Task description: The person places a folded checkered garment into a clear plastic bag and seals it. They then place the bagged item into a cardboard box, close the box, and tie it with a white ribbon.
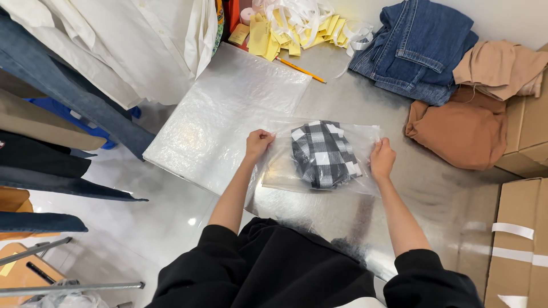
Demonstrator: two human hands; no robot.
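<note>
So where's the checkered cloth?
The checkered cloth lies mid-table in the head view, inside a clear bag held between the left hand and right hand.

clear plastic bag (322, 157), checked cloth inside, between both grips | yellow tags (268, 35) far beyond | brown taped cartons (522, 228) right

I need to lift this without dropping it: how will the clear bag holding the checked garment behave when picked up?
The clear bag looks thin and glossy, so probably floppy and slippery. The folded checked garment may slide inside. Both hands, left hand and right hand, grip its edges.
</note>
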